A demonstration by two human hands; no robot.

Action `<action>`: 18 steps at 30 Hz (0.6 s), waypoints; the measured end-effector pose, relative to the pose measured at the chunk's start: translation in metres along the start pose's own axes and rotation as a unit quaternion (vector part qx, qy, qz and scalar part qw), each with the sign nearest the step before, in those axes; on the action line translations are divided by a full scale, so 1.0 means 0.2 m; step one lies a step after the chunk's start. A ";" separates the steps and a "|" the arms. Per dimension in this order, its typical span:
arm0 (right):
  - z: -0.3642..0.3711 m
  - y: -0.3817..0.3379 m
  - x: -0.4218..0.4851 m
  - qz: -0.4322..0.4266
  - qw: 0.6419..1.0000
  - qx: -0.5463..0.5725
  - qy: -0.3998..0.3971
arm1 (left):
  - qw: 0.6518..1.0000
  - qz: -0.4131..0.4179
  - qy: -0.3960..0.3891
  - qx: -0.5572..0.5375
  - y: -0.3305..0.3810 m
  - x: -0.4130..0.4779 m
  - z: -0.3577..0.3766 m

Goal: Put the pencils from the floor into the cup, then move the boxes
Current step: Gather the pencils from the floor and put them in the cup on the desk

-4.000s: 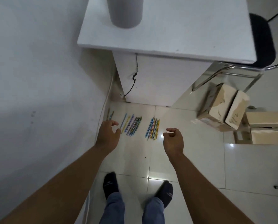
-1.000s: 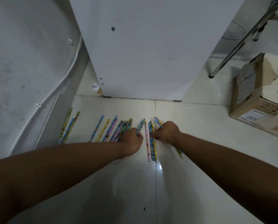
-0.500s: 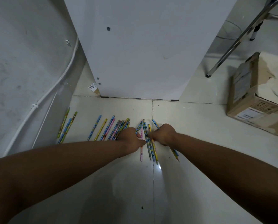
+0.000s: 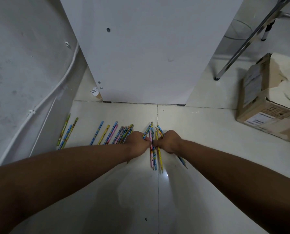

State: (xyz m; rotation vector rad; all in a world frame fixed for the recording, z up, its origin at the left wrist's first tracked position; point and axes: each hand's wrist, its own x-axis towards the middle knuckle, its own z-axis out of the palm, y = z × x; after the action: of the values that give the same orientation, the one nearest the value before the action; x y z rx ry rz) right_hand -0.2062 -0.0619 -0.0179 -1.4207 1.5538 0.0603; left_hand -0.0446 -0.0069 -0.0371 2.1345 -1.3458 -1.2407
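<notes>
Where the grey wall (image 4: pixel 14 73) meets the tiled floor (image 4: pixel 208 132) at far left, a white cable (image 4: pixel 44 98) runs down the wall. Three far-left pencils (image 4: pixel 67 130) lie flat just beside its base. Next right, a loose row of pencils (image 4: pixel 107 134) lies on the floor, spaced out at first, then packed tight. The packed end reaches the left hand (image 4: pixel 138 144) and partly hides behind it.

Left hand: back up, fingers curled, fingertips pinching the middle bunch (image 4: pixel 153 154) from its left side. Middle bunch: pink, blue and yellow pencils, roughly parallel, fanned at the far end, lying by the tile seam directly between both hands. Right hand (image 4: pixel 169 141): fingers curled, pinching the same bunch from its right side. The hands are almost touching across it. A couple of stray pencils (image 4: pixel 183 162) poke out from under the right wrist, angled right.

Behind the hands a white cabinet panel (image 4: pixel 146 56) stands on the floor. Right of it is a chrome chair leg (image 4: pixel 238 51), foot on the tiles. Far right is a cardboard box (image 4: pixel 267 102) with a torn top surface and labels on its side. Its contents cannot be seen. It sits on the floor, well apart from the hands and all the pencils.
</notes>
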 end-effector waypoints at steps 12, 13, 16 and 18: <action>-0.05 0.00 -0.03 -0.010 0.994 0.088 -0.057 | 0.997 0.056 -0.019 0.057 0.06 0.00 0.01; -0.06 0.00 -0.02 -0.006 0.995 0.088 -0.052 | 0.996 0.063 -0.014 0.061 0.07 -0.01 0.01; -0.08 0.00 -0.03 -0.003 0.996 0.087 -0.024 | 0.996 0.064 -0.011 0.068 0.06 -0.02 0.00; -0.08 0.01 -0.02 -0.010 0.998 0.067 0.005 | 0.993 0.068 -0.009 0.100 0.05 -0.03 0.00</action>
State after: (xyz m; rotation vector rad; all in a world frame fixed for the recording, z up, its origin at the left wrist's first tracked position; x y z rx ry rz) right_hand -0.2181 -0.0692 -0.0079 -1.3332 1.5218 -0.0618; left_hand -0.0520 -0.0068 -0.0273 2.1219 -1.6555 -1.1151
